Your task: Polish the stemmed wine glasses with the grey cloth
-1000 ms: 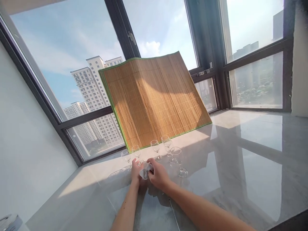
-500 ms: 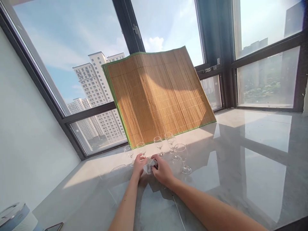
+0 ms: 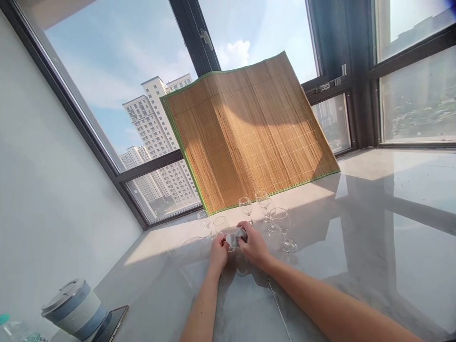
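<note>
My left hand (image 3: 219,251) is closed, its fingertips pinching the rim of a clear stemmed glass (image 3: 230,243). A crumpled grey-white cloth (image 3: 241,233) is bunched in my right hand (image 3: 253,244), pressed against the bowl of that same glass. The lower part of this glass is hard to make out against the shiny surface. Just beyond my hands stand several more clear stemmed glasses, among them one behind my left hand (image 3: 204,216), one further back in the middle (image 3: 245,205) and a larger one beside my right hand (image 3: 281,220).
A bamboo mat (image 3: 249,133) with green edging leans against the windows behind the glasses. On the glossy grey countertop (image 3: 153,285), at lower left, are a lidded blue-and-white cup (image 3: 74,308), a phone (image 3: 113,324) and part of a clear bottle (image 3: 17,331).
My view has shifted left, bringing the cup, phone and bottle further in. My left fingers have closed onto the glass rim; the right hand keeps the cloth at the glass.
</note>
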A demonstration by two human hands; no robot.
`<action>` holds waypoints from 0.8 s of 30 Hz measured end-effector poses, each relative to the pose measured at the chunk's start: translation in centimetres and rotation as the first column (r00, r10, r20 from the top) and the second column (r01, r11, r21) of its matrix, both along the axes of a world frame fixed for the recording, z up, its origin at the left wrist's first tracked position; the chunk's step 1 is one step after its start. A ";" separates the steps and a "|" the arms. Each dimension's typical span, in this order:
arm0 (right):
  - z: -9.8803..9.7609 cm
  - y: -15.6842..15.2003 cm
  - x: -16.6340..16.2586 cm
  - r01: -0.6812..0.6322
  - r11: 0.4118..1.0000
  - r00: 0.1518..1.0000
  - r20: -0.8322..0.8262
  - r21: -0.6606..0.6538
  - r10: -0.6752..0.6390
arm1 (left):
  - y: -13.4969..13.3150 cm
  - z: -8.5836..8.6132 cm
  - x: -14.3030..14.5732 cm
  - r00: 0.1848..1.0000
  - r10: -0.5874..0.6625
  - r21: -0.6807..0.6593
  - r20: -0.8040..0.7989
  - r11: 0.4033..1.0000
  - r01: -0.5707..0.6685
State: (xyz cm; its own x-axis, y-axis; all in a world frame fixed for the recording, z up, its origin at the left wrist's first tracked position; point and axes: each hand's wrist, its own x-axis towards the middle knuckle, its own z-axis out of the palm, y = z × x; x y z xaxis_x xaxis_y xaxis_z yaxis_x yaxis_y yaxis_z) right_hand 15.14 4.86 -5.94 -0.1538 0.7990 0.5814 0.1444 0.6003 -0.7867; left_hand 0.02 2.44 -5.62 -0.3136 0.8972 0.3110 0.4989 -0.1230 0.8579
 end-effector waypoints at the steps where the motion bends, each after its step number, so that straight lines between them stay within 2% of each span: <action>1: 0.0 0.0 0.0 0.001 1.000 1.000 0.000 0.001 -0.001 | -0.2 0.2 0.2 0.999 -0.032 0.011 -0.024 0.999 0.033; 3: 0.0 0.1 0.0 -0.008 1.000 1.000 -0.003 0.006 0.008 | -0.1 0.3 0.5 0.993 -0.086 0.025 -0.083 0.996 0.088; 7: 0.0 0.4 0.0 0.011 1.000 1.000 -0.030 -0.001 -0.011 | 0.7 -0.1 0.1 0.983 -0.060 0.096 -0.172 0.992 0.077; 15: -0.1 0.4 -0.5 -0.004 1.000 0.995 -0.099 0.002 0.004 | 0.8 -0.6 0.2 0.970 0.160 0.204 -0.181 0.971 -0.122; 20: -0.5 0.5 -0.6 -0.010 1.000 0.994 -0.106 -0.024 0.008 | 0.5 -0.5 1.4 0.972 0.098 0.241 -0.216 0.969 -0.044; 24: -0.6 0.7 -0.6 0.013 1.000 0.998 -0.064 -0.026 -0.015 | 0.5 -0.5 1.6 0.976 0.112 0.190 -0.187 0.979 -0.076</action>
State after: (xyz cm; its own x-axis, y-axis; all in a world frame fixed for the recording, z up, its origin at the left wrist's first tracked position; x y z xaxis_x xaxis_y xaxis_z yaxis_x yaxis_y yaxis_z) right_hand 14.50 5.55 -6.58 -0.1056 0.8155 0.5691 0.1013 0.5781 -0.8096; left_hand 1.63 2.92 -6.13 -0.3103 0.7898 0.5291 0.6717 -0.2117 0.7099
